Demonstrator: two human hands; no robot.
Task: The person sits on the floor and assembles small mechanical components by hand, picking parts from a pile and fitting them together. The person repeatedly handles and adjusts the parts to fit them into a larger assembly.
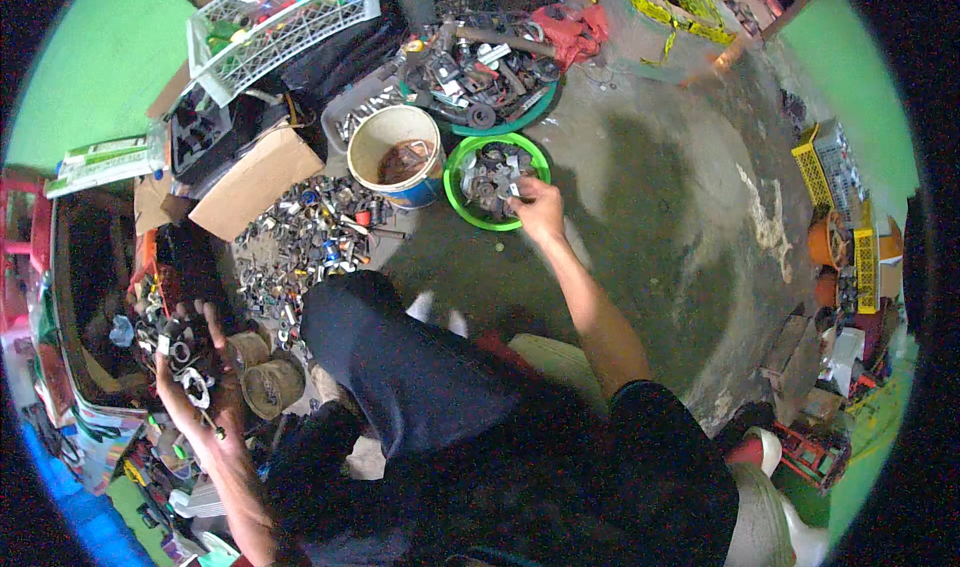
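Note:
My left hand (213, 407) is at the lower left, palm up and fingers partly spread. A heap of small metal parts (186, 352), ring-shaped pieces among them, rests in that palm. At the rim of a bright green basin (548, 172), my right hand (541, 210) has its fingertips together around a small shiny metal piece (515, 189), too small to name exactly. Inside the basin lie several grey metal parts (487, 175). A cream bucket (362, 132) with brownish contents stands just left of the basin.
Loose hardware (315, 227) is strewn on the floor left of the bucket. Behind the basin, a larger green tub (545, 107) overflows with metal parts and tools. A white crate (285, 32) holds bottles. Cardboard (255, 182) leans nearby. Yellow and grey crates (840, 172) line the right wall.

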